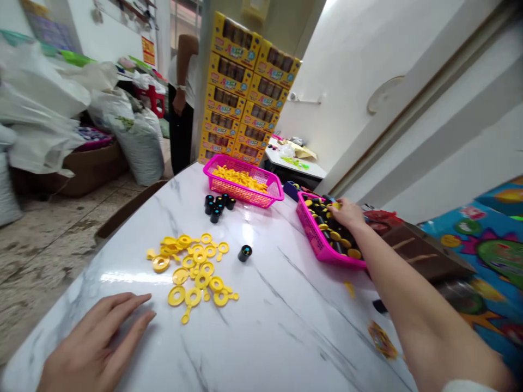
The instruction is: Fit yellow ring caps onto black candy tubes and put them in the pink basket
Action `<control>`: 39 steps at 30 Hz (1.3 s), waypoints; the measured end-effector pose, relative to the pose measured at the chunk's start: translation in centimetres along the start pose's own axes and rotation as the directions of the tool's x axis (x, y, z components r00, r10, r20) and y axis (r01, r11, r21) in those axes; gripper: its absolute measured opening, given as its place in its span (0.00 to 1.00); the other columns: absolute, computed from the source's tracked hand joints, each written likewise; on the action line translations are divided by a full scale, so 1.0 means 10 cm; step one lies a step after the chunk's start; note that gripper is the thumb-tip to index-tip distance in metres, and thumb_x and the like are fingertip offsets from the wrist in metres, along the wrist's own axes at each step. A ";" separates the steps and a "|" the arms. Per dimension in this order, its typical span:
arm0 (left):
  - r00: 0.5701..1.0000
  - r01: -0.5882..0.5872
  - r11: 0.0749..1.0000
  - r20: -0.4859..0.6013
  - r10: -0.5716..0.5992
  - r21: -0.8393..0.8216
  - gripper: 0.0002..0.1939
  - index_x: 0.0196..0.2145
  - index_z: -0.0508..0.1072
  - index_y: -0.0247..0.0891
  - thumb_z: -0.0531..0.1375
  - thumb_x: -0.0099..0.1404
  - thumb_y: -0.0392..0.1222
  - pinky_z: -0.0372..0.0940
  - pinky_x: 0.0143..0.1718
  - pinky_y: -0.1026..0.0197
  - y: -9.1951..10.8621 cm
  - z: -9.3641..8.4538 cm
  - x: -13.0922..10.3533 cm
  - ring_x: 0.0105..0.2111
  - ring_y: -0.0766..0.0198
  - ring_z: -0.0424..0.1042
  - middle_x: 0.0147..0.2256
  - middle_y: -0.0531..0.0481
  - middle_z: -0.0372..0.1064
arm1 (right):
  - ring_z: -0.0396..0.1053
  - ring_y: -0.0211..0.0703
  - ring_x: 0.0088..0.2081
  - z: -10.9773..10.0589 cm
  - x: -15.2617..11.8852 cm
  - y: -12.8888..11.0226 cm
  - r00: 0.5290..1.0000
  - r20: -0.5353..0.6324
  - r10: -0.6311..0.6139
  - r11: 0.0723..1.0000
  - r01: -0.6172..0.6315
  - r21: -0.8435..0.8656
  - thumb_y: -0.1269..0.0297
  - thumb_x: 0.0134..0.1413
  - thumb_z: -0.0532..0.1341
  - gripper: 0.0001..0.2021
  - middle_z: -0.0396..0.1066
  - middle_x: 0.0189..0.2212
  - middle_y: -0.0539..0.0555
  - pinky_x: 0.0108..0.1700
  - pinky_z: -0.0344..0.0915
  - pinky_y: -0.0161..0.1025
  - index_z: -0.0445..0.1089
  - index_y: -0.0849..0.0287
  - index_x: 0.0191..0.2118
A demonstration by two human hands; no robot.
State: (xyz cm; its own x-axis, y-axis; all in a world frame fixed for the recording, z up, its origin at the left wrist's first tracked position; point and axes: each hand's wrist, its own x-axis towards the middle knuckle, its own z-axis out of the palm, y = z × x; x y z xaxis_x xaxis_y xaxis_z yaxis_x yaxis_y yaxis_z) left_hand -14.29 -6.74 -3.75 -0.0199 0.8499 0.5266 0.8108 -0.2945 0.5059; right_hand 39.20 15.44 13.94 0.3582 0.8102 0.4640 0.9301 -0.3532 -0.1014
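Note:
My left hand lies open over the marble-patterned table, fingers stretched and nothing in them. Just beyond its fingertips is a loose pile of yellow plastic ring-shaped wands with short stems. My right hand reaches into the far end of a pink basket filled with black cylinders with yellow ends. Its fingertips are at the pieces and partly hidden, so a grip cannot be made out. A lone black cylinder stands between the hands. Several more black cylinders cluster beyond the yellow pile.
Another pink basket holds small yellow pieces at the table's far side. Behind it rise stacked yellow boxes. A small coloured packet lies under my right forearm. Sacks and a standing person are at the left.

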 end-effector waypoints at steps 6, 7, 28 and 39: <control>0.989 -0.148 0.988 0.004 0.147 0.050 0.14 0.45 0.73 0.42 0.56 0.67 0.51 0.66 0.44 0.57 0.16 0.01 0.06 0.43 0.57 0.70 0.43 0.47 0.69 | 0.68 0.51 0.50 0.03 -0.34 -0.90 0.941 -0.100 -0.324 0.925 0.337 0.175 0.59 0.58 0.58 0.14 0.74 0.45 0.60 0.53 0.59 0.43 0.73 0.60 0.45; 0.988 -0.155 0.986 0.021 0.154 0.055 0.14 0.45 0.73 0.41 0.56 0.67 0.49 0.65 0.45 0.56 0.18 0.01 0.06 0.43 0.56 0.69 0.43 0.46 0.69 | 0.70 0.49 0.47 0.03 -0.49 -1.16 0.898 -0.086 -0.432 0.862 0.439 0.254 0.59 0.58 0.59 0.12 0.75 0.42 0.57 0.51 0.61 0.41 0.75 0.58 0.42; 0.983 -0.012 0.958 0.172 0.063 -0.286 0.22 0.53 0.66 0.37 0.63 0.62 0.40 0.66 0.50 0.52 0.71 -0.09 -0.05 0.48 0.56 0.65 0.47 0.43 0.67 | 0.69 0.41 0.33 -0.58 -2.77 -1.75 0.366 0.417 -0.832 0.554 0.498 0.667 0.69 0.54 0.59 0.10 0.69 0.36 0.53 0.36 0.63 0.37 0.64 0.55 0.43; 0.971 0.095 0.933 0.239 -0.010 -0.346 0.23 0.53 0.64 0.38 0.63 0.61 0.37 0.65 0.47 0.50 0.94 0.10 -0.15 0.45 0.55 0.67 0.43 0.44 0.70 | 0.68 0.44 0.36 -0.07 -2.67 -1.84 0.556 0.282 -0.782 0.574 0.465 0.674 0.55 0.55 0.64 0.13 0.71 0.39 0.55 0.37 0.62 0.38 0.69 0.57 0.42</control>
State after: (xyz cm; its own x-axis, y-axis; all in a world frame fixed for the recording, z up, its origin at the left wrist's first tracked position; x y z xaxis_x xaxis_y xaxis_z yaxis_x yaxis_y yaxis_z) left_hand -6.05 -10.35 -0.42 0.1122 0.9325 0.3434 0.5526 -0.3457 0.7584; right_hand 12.45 -0.01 3.99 -0.5052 0.8584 0.0889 0.7554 0.4897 -0.4355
